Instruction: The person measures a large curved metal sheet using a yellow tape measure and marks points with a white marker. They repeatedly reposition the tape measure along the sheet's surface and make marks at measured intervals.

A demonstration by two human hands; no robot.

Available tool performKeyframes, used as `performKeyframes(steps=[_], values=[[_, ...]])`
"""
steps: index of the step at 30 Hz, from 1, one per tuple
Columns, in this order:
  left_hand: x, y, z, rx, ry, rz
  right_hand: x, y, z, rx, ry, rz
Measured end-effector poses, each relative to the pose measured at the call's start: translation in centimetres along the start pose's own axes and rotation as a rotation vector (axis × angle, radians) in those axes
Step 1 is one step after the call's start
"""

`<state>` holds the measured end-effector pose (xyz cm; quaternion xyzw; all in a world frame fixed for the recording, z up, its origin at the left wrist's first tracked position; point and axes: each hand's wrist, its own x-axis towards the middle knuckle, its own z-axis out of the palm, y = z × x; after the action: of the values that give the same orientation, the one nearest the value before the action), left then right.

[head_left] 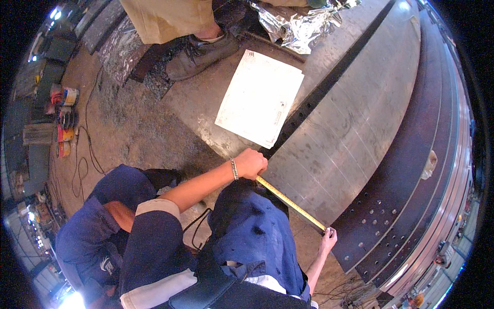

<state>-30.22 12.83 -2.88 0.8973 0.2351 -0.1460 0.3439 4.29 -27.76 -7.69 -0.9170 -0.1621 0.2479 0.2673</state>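
Observation:
A yellow tape measure (pixel 290 202) is stretched along the near end of a long grey metal plate (pixel 339 134). My left hand (pixel 250 164), with a chain bracelet at the wrist, is closed around the tape's upper-left end; the case is hidden in the fist. At the plate's lower-right corner, my right hand (pixel 329 238) pinches the tape's other end. Beyond my left hand lies a white printed sheet (pixel 260 98), resting on another metal plate (pixel 190 110).
At left, a person in blue (pixel 98 242) crouches close beside me. Another person's shoe (pixel 203 56) stands beyond the sheet, near crumpled silver foil (pixel 303 23). Dark plates with holes (pixel 375 211) lie at right. Cables (pixel 85 154) and colourful containers (pixel 66 123) are far left.

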Motion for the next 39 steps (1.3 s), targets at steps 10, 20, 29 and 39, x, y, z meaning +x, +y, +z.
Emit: performKeyframes(steps=[10,20,29,39], values=[[0.3,-0.2,0.4,-0.006,-0.025,-0.013,0.3,0.3,0.1,0.047,-0.013,0.011],[0.6,-0.5,0.9,-0.008,-0.022,0.010,0.1,-0.1,0.0,0.074,-0.022,0.026],[0.2,-0.1,0.3,-0.015,0.023,-0.001,0.0,0.1,0.3,0.095,0.006,0.003],[0.2,-0.2,0.1,-0.022,-0.034,-0.013,0.0,0.0,0.4,0.023,0.024,-0.024]])
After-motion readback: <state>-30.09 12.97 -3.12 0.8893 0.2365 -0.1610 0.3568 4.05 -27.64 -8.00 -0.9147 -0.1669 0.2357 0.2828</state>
